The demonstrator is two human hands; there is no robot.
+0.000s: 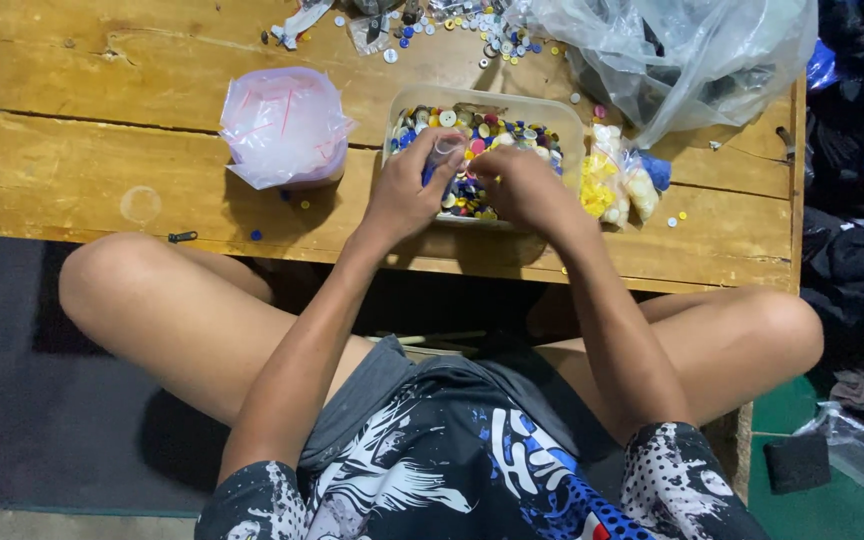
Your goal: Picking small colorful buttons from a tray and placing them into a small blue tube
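L hand [407,190] holds small clear bag [444,152] upright, w/ R hand [522,185] beside

low worn wooden table [102,150] on dark floor [42,440], green mat [802,510] at right.

A dark short-sleeved shirt [472,470] of soft cloth was worn, printed all over with white brush-like strokes, blue patches and fields of small white dots. Grey shorts [382,385] were seen beneath its hem. Both arms and both legs were left bare, and no rings, watch or gloves were worn.
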